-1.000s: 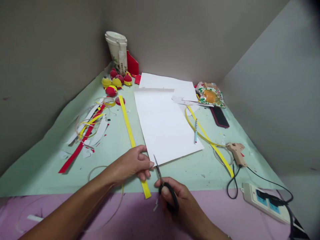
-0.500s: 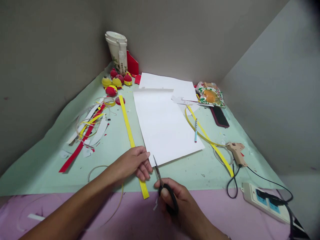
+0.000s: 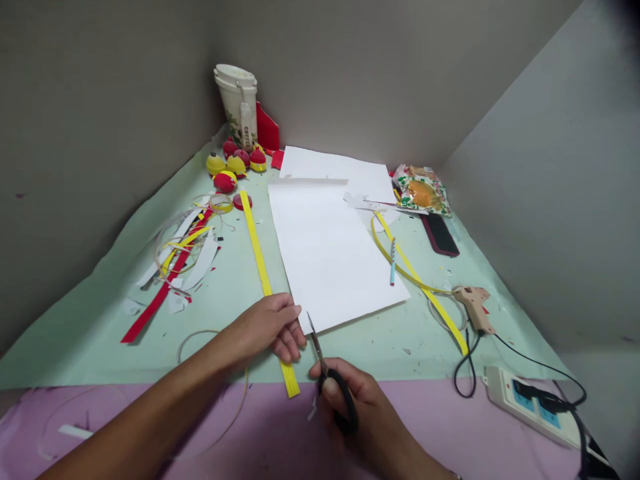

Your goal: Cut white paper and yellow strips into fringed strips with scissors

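Observation:
My left hand [image 3: 270, 327] rests on a long yellow paper strip [image 3: 257, 250] near its lower end, fingers curled and pinching it beside the corner of a white sheet [image 3: 327, 253]. My right hand [image 3: 357, 407] grips black-handled scissors [image 3: 325, 370]. Their blades point up toward the sheet's near-left corner and look nearly closed. The strip runs from my left hand up toward the red and yellow balls [image 3: 233, 167].
Paper scraps and a red strip [image 3: 165, 283] lie at left. A cup [image 3: 237, 100] stands in the far corner. A pen [image 3: 393, 260], a second yellow strip [image 3: 425, 287], a phone [image 3: 440, 233], a snack packet [image 3: 423, 193], a glue gun [image 3: 473, 303] and a power strip [image 3: 530, 403] lie at right.
My left hand slid slightly down and left along the yellow strip. The scissors stayed almost in place. The view shifted a little.

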`<state>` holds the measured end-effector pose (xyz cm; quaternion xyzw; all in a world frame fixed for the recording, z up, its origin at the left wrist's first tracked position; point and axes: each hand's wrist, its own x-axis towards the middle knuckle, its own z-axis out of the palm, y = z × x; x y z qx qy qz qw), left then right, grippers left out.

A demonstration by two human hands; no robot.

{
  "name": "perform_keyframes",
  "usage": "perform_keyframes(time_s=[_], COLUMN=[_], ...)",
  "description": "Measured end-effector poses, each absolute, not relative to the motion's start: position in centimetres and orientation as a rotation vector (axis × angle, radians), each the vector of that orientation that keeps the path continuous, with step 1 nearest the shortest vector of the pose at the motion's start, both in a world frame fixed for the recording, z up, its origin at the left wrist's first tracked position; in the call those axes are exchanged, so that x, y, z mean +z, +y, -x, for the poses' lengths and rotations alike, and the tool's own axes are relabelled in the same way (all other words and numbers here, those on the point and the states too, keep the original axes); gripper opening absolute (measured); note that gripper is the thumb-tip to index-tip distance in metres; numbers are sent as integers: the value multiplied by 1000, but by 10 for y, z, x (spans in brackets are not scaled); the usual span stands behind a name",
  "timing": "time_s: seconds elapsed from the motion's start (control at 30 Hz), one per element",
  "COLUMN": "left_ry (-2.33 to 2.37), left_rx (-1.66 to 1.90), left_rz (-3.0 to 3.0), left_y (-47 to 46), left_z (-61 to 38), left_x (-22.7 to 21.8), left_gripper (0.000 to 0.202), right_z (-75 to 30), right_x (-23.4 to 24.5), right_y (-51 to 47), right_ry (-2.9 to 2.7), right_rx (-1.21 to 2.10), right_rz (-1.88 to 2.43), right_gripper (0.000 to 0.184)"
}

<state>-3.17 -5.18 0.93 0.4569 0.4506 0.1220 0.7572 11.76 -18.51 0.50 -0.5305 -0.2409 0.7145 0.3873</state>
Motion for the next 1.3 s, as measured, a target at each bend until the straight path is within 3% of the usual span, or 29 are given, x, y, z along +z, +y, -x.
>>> perform_keyframes(time_s=[0.23,0.6,1.3], left_ry=[979,959,960], left_rx=[255,219,219], left_rz=[-1000,-1033,-1070], left_y=[-50,-52,-52], left_z=[31,32,32], left_x=[9,7,6], left_gripper=[25,20,20], right_z=[-117,-121,-118], right_x=[2,-7,-2], right_y=[-186,-184,-185], right_ry=[-601,-684,-698], right_rx=[1817,1786,1754], right_rz=[1325,1263,1304], right_gripper=[66,51,57])
